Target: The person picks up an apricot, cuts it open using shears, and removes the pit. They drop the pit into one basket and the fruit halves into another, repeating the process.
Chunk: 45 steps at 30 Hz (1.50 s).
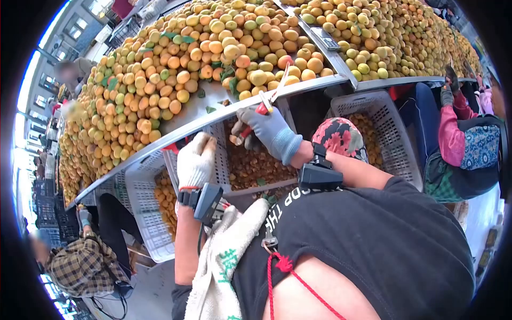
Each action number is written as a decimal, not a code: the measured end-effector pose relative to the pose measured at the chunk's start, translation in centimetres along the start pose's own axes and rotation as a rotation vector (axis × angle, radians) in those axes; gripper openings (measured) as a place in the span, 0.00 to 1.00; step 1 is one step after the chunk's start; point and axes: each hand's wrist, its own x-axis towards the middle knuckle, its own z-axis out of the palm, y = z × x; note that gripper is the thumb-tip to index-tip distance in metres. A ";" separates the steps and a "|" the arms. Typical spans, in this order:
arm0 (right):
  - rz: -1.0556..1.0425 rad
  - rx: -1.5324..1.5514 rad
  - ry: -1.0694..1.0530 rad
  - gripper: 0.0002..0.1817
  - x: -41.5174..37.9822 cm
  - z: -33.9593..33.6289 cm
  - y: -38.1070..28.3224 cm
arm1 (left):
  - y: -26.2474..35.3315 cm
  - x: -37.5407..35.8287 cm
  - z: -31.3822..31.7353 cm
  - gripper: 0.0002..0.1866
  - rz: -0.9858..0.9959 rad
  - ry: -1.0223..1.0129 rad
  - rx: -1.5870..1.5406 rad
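My right hand (272, 130), in a grey glove with a blue cuff, is closed around a scissor-like tool (263, 108) with red handles. Its slender light-coloured end points up over the metal edge toward the apricots (160, 74). A brownish end piece shows below my grip. To the left, my left hand (195, 164) wears a white knit glove. Its fingers are curled together just below the table rim, and I cannot tell what they hold. Between and below both hands, a crate (221, 160) contains brown-orange pieces (256, 168).
The metal table rim (213, 114) curves in front of me. A calculator (325, 39) lies on the divider. White crates with apricot pieces stand left (141, 213) and right (392, 122). Workers sit at left (88, 264) and right (464, 138). A flowered cloth (341, 137) covers my knee.
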 end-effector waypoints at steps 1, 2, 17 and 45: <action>0.022 -0.038 -0.007 0.14 0.4 0.0 0.2 | -0.1 0.1 -0.9 0.12 -0.051 -0.068 -0.024; 0.047 -0.076 -0.014 0.12 0.7 0.0 0.5 | 0.0 -0.1 -2.0 0.12 -0.160 -0.064 0.039; 0.008 -0.093 -0.256 0.10 3.2 -3.7 3.4 | -4.6 12.8 -7.2 0.27 0.156 0.176 0.609; -0.441 -0.448 -0.294 0.20 -1.5 -1.0 -1.2 | 5.6 2.3 0.8 0.31 -0.201 -0.175 -1.557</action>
